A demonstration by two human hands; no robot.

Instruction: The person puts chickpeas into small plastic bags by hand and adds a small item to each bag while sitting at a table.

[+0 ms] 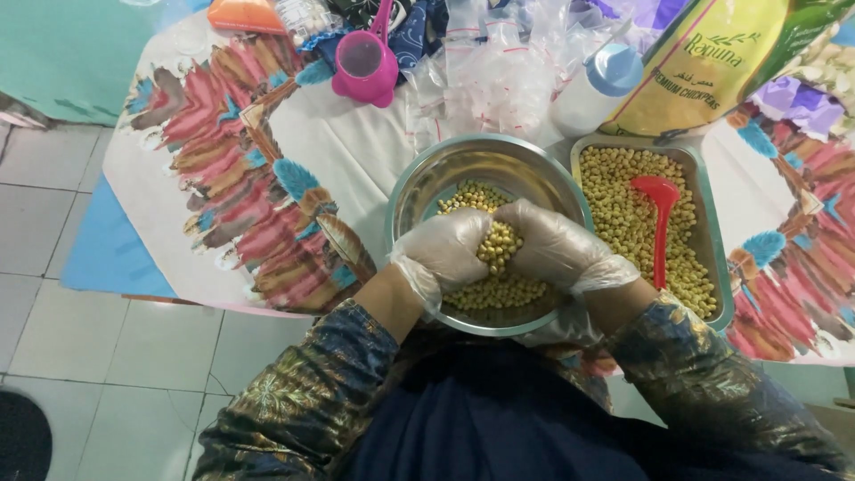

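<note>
- Pale floor tiles (pixel 107 356) lie below a table under a white cloth (pixel 347 142) printed with bright feather shapes.
- At the near edge of the table sits a round steel bowl (pixel 445 169), partly filled with yellow chickpeas (pixel 499 289).
- Both hands wear thin clear gloves: the left hand (pixel 445 249) and the right hand (pixel 557 245) are cupped and pressed together over the bowl, a heap of chickpeas squeezed between them.
- Just right of the bowl, a rectangular steel tray (pixel 708 214) holds more chickpeas, with a red spoon (pixel 661 209) lying in them.
- Farther back stand a pink cup (pixel 363 67), a pile of small clear bags (pixel 499 80), a white bottle with a blue cap (pixel 595 89) and a large yellow-green pouch (pixel 712 62).
- Risk, as I judge it: chickpeas could slip through the gap between the palms and bounce off the rim onto the floor, since the bowl stands so near the edge; the loose gloves could also slide on the hands.
</note>
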